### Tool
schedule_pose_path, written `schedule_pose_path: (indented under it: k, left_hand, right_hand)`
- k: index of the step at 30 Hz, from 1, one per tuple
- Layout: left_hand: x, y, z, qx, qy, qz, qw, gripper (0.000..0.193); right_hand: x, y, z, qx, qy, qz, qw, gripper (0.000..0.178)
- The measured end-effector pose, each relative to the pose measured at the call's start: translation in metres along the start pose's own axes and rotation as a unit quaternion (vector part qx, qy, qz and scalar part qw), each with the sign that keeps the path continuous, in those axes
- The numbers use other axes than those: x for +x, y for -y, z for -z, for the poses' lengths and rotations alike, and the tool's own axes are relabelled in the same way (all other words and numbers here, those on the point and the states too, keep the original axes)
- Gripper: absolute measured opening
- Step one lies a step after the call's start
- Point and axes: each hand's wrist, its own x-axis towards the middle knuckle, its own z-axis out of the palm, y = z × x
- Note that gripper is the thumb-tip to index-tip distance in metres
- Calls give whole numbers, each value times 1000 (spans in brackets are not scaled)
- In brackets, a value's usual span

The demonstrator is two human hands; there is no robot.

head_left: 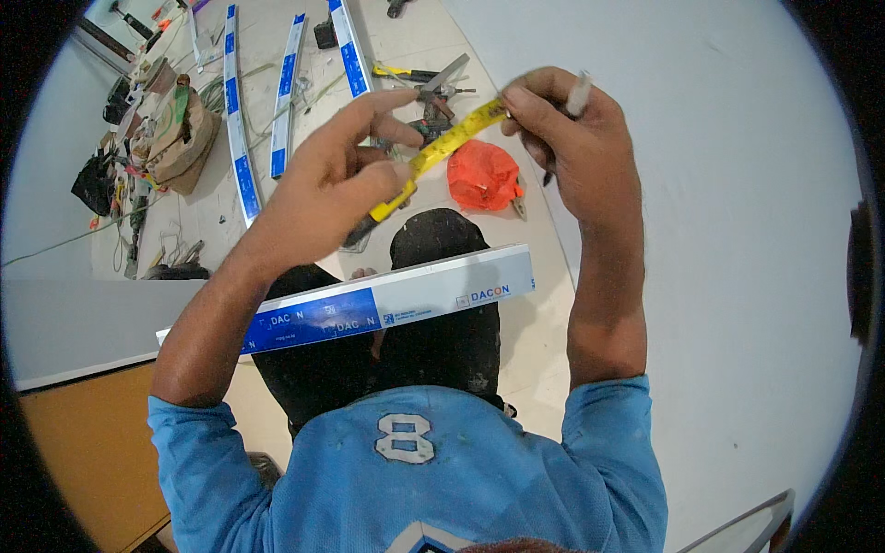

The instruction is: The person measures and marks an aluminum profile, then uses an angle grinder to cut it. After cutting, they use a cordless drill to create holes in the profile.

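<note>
My left hand (pixel 336 180) grips the case of a yellow and black tape measure, most of it hidden by the palm. Its yellow blade (pixel 456 138) is drawn out a short way toward my right hand (pixel 576 138), which pinches the blade's end between thumb and fingers. A marker pen (pixel 579 94) with a whitish end is also tucked among the right fingers, its dark tip pointing down. Across my lap lies a long white and blue trunking length (pixel 415 295), tilted slightly up to the right. My left forearm passes over its left part.
More blue and white lengths (pixel 241 138) lie on the pale floor ahead. Nearby are a drill (pixel 431 120), a handsaw (pixel 444 74) and a red-orange bag (pixel 483 175). Bags and tools crowd the left, around a tan sack (pixel 189 138). A white wall (pixel 728 230) rises on the right.
</note>
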Motion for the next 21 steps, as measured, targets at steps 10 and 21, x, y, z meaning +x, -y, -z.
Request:
schedule_pose_path:
  k: [10, 21]
  left_hand:
    - [62, 45, 20, -147, -42, -33, 988, 79]
    - [81, 58, 4, 59, -266, -51, 961, 55]
  right_hand:
    - [75, -14, -17, 54, 170, -149, 973, 33]
    - [69, -68, -53, 78, 233, 30, 969, 62]
